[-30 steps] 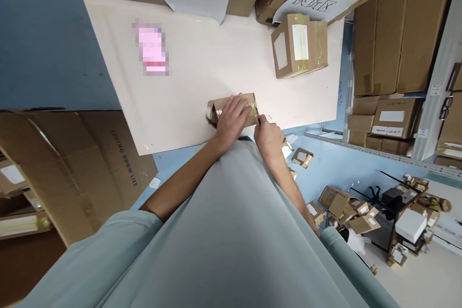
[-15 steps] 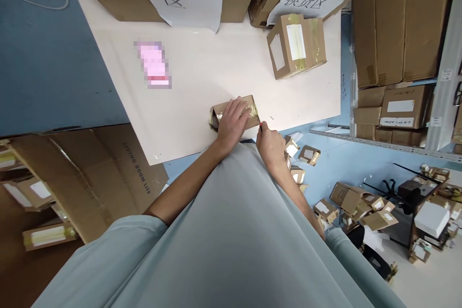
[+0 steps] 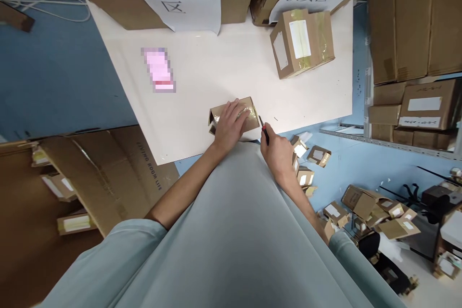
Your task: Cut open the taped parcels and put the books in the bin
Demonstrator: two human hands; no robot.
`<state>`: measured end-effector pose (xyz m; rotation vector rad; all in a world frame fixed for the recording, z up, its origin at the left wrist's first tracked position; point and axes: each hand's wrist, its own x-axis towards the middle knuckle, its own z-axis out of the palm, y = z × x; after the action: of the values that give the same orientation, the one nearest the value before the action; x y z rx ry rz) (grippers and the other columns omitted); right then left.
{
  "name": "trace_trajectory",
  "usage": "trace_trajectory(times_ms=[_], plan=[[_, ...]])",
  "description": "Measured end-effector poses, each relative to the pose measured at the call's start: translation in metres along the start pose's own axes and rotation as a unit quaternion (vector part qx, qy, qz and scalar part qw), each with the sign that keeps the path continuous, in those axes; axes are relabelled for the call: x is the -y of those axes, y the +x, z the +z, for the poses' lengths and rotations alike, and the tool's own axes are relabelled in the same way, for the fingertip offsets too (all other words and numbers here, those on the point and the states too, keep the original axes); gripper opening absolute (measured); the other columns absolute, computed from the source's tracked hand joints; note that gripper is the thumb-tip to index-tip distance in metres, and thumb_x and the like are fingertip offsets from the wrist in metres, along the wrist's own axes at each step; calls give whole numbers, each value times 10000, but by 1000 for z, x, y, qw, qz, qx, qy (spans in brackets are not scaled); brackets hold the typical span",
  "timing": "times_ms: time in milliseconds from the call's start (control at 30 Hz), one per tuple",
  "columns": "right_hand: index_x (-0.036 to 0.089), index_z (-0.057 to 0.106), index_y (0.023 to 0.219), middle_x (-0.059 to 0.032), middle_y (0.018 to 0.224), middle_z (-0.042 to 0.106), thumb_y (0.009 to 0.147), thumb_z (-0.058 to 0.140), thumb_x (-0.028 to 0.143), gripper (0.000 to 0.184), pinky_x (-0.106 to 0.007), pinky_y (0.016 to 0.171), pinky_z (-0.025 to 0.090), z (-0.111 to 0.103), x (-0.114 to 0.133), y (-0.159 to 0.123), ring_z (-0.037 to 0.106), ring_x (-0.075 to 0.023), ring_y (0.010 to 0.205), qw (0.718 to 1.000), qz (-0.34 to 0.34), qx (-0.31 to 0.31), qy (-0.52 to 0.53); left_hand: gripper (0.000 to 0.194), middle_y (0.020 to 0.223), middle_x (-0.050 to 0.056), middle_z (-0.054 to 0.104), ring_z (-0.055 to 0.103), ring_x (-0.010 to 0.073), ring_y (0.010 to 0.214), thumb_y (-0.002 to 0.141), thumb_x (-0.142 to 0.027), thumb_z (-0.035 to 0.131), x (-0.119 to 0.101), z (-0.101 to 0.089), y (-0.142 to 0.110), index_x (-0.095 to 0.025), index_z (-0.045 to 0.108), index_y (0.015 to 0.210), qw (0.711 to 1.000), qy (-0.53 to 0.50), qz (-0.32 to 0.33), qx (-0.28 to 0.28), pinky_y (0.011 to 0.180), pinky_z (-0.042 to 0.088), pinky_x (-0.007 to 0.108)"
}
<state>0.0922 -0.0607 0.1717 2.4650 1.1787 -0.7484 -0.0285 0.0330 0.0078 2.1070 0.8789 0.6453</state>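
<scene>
A small brown cardboard box (image 3: 251, 106) with shiny clear tape lies near the table's front edge, its left end gaping. My left hand (image 3: 231, 122) rests flat on top of it, fingers stretched over the tape. Closed around a black-and-red utility knife (image 3: 265, 131), my right hand (image 3: 277, 151) is just off the box's right end. The thin blade points up and left, a small gap from the cardboard. My right fingers hide much of the handle.
On the white table (image 3: 202, 72) are a blurred pink item (image 3: 159, 70) and a taped carton (image 3: 302, 43). Big cartons with paper signs (image 3: 195, 0) stand behind. Shelved boxes (image 3: 420, 103) are at right. Small boxes (image 3: 319, 155) litter the blue floor; a large carton (image 3: 119, 173) stands at left.
My right hand has drawn the knife away from the box's right end, slightly right and toward me, so the blade now shows. My left hand stays on the box. The camera view has shifted.
</scene>
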Motion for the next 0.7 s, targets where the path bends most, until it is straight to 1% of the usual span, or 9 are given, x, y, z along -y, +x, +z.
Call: trace_trajectory(times_ms=[67,167,300,400,467,567,633,667,700], plan=[[242,544,1683,-127,1075,846,1217,364,386,521,-314,861,511,4,-11,15,784,-279,927,999,-9,-43,22,426,1480,132,754,537,314,1627,1213,-441,388,2,-5,-3,-251,731,1381,1000,15,9,2,1407,339,679],[216,534,1691,-148,1145,830,1209,362,396,543,-311,879,513,24,-35,62,766,-277,967,996,-9,-78,41,409,1486,139,751,547,325,1620,1206,-436,439,9,-16,-14,-248,708,1449,999,35,16,-4,1395,354,686],[172,454,1741,-216,1344,757,1178,444,388,603,-373,953,541,67,-64,142,751,-321,1130,998,-6,-50,31,400,1483,140,755,556,327,1613,1195,-448,483,18,-34,-36,-274,707,1476,998,65,4,-20,1384,372,684],[149,420,1749,-246,1398,695,1162,457,332,617,-397,983,542,92,-78,184,732,-319,1178,1000,-1,-8,16,420,1479,144,754,559,324,1611,1195,-475,473,22,-48,-54,-279,713,1478,996,88,-24,-23,1372,391,682],[132,435,1733,-259,1411,669,1146,476,299,611,-405,994,541,101,-83,199,719,-320,1196,1000,-6,12,12,443,1488,153,746,554,320,1615,1196,-491,456,22,-56,-65,-275,711,1487,993,98,-52,-29,1364,413,664],[86,503,1677,-304,1531,597,1106,499,227,588,-446,1104,505,106,-82,208,626,-356,1376,998,-46,-28,24,461,1509,163,733,556,307,1614,1196,-502,445,19,-64,-78,-273,715,1491,988,115,-91,-50,1336,473,614],[67,563,1626,-303,1598,573,1098,493,218,554,-452,1183,464,108,-72,210,565,-349,1459,991,-99,-56,73,457,1517,161,731,572,303,1601,1195,-498,444,14,-68,-83,-286,720,1491,983,129,-111,-66,1317,500,601],[59,589,1599,-290,1587,601,1102,494,235,536,-436,1191,464,108,-63,210,582,-329,1439,984,-126,-48,116,451,1523,159,730,581,302,1592,1195,-488,443,11,-68,-86,-294,720,1494,981,136,-118,-73,1311,506,601],[53,620,1563,-270,1538,655,1106,503,260,515,-412,1176,480,110,-52,209,625,-302,1378,975,-149,-21,166,446,1531,158,727,591,302,1582,1195,-471,442,8,-69,-88,-300,720,1499,979,141,-123,-79,1307,508,601]])
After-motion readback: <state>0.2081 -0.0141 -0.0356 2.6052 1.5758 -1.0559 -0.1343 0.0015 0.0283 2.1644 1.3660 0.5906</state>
